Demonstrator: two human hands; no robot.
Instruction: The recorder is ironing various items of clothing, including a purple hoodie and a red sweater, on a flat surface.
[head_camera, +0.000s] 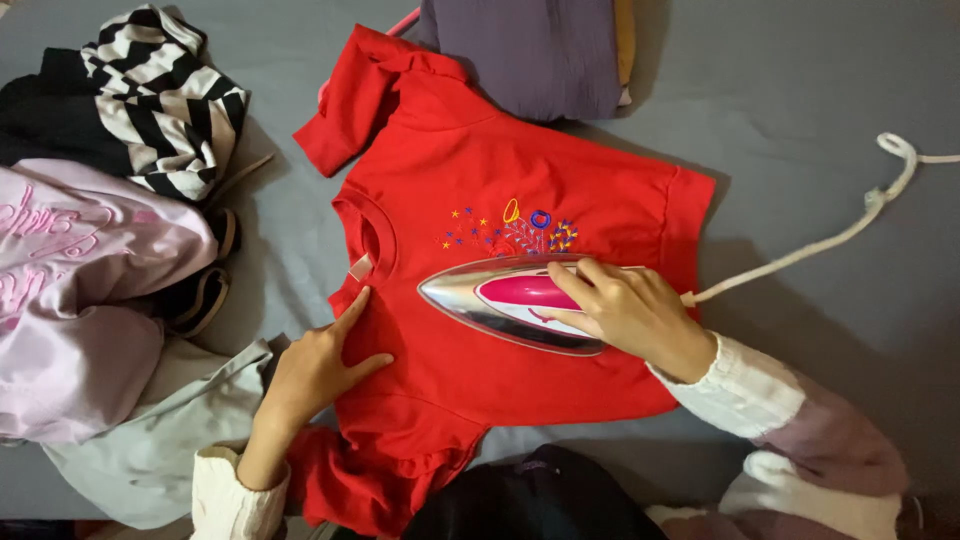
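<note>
A small red T-shirt (480, 150) with coloured embroidery on the chest lies flat on a grey surface (820, 120), neck toward the left. My right hand (625, 310) grips a silver and pink iron (500, 298) that rests on the shirt's middle, its tip pointing left. My left hand (315, 365) lies flat on the shirt beside the collar, fingers spread, index finger stretched toward the neck opening.
A white cord (830, 235) runs from the iron off to the right edge. A pile of clothes sits at the left: a black-and-white striped piece (165, 95), a pink garment (80, 280), a pale grey one (150, 440). Folded purple cloth (540, 50) lies above the shirt.
</note>
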